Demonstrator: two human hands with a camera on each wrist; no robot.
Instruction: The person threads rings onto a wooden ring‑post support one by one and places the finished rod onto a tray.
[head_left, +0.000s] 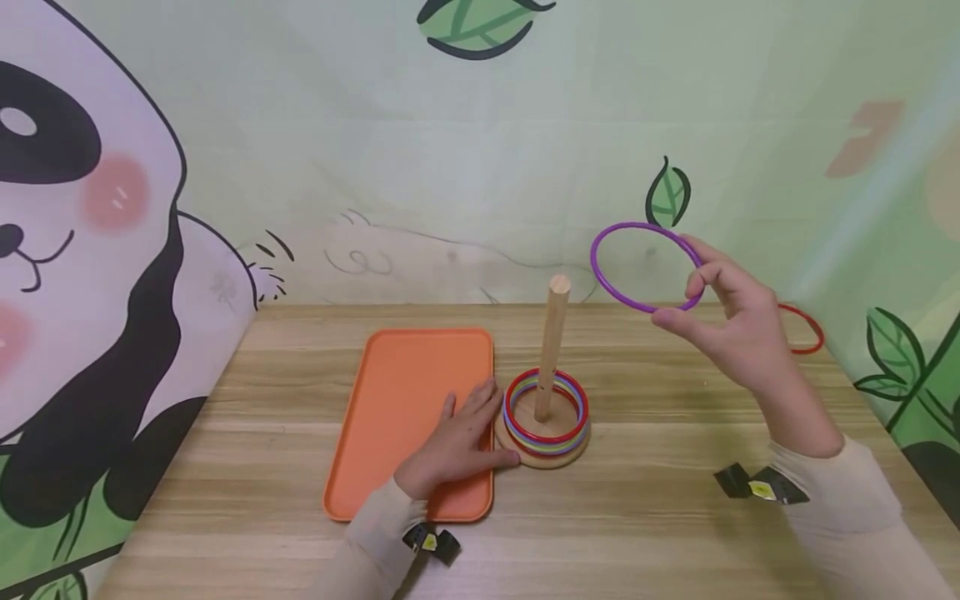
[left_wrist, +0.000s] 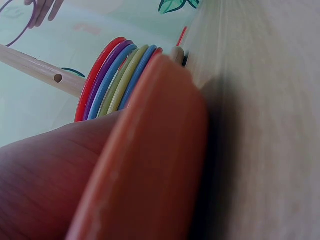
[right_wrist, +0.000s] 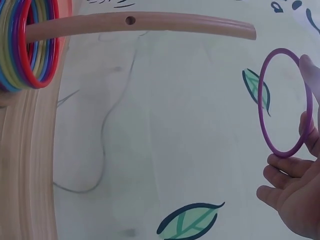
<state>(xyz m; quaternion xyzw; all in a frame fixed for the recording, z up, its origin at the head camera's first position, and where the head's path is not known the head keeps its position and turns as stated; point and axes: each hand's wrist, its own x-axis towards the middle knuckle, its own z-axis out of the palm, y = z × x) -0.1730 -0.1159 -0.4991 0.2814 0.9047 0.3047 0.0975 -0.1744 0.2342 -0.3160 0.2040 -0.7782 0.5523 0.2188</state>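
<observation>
A purple ring is pinched between thumb and fingers of my right hand, raised to the right of the wooden peg. In the right wrist view the purple ring stands apart from the peg's tip. Around the peg's foot lies a stack of coloured rings, red on top, on a round wooden base. My left hand lies over the right edge of an orange tray, fingers extended, its thumb reaching the base. The left wrist view shows the stacked rings beyond the tray's rim.
A red ring lies at the table's far right, partly hidden behind my right hand. The wooden table meets a wall with panda and leaf pictures at its back edge.
</observation>
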